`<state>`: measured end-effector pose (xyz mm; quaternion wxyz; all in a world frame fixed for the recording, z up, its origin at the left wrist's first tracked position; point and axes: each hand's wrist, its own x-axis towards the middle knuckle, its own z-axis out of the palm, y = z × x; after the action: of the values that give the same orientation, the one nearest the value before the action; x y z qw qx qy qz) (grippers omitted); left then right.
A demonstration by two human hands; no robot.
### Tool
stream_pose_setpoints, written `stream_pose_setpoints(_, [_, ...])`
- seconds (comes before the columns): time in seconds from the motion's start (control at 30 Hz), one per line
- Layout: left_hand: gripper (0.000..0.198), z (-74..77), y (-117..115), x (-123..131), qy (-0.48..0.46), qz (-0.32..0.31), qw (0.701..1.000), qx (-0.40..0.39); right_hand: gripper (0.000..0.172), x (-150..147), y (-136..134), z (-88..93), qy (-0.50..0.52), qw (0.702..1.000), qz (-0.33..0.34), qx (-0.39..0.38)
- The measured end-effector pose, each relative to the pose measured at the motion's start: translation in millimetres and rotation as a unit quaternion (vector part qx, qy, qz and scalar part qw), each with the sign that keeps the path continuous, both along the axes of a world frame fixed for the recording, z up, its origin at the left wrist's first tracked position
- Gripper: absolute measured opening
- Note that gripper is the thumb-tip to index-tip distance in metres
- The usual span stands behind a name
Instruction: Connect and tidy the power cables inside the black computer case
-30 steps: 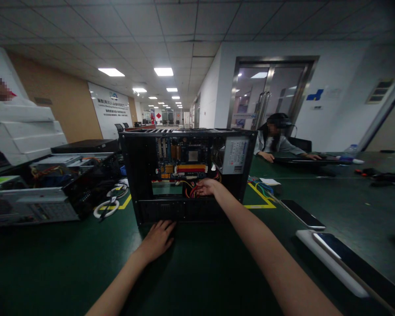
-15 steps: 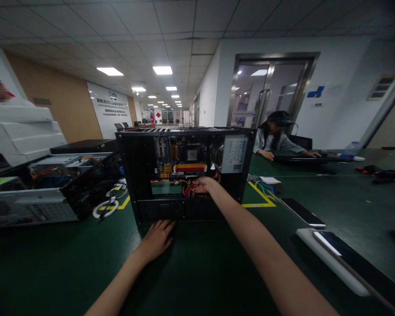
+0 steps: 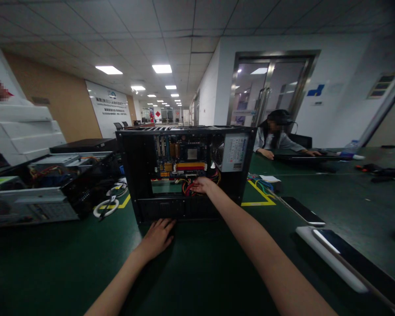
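A black computer case (image 3: 161, 210) stands on the green table, its open side facing me. Inside it I see a motherboard (image 3: 192, 153) with red and yellow slots, and a power supply (image 3: 234, 152) at upper right. My right hand (image 3: 201, 184) reaches into the lower part of the case, its fingers closed round a bundle of red, yellow and black power cables (image 3: 187, 187). The fingertips are partly hidden among the wires. My left hand (image 3: 158, 236) lies flat with fingers spread, its fingertips at the bottom edge of the case.
Another opened computer case (image 3: 46, 199) lies at left, beside a coiled white cable (image 3: 105, 208). White boxes (image 3: 23, 127) are stacked behind it. At right lie a phone (image 3: 302, 210) and more flat devices (image 3: 332, 259). A person (image 3: 276, 136) sits across the table.
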<state>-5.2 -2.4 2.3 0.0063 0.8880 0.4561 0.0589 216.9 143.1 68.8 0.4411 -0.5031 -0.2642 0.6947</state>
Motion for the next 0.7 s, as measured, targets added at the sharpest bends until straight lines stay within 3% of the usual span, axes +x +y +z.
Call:
stream_pose_setpoints(0.27, [0.049,0.8,-0.6,-0.3,0.000,-0.002,1.000,-0.002,0.018,-0.7,-10.1,7.9,-0.049,0.998,-0.028,-0.011])
stream_pose_setpoints(0.7, [0.050,-2.7,2.0,-1.6,-0.003,0.000,1.000,-0.001,0.010,-0.1,5.7,-0.7,-0.005,0.999,-0.043,-0.003])
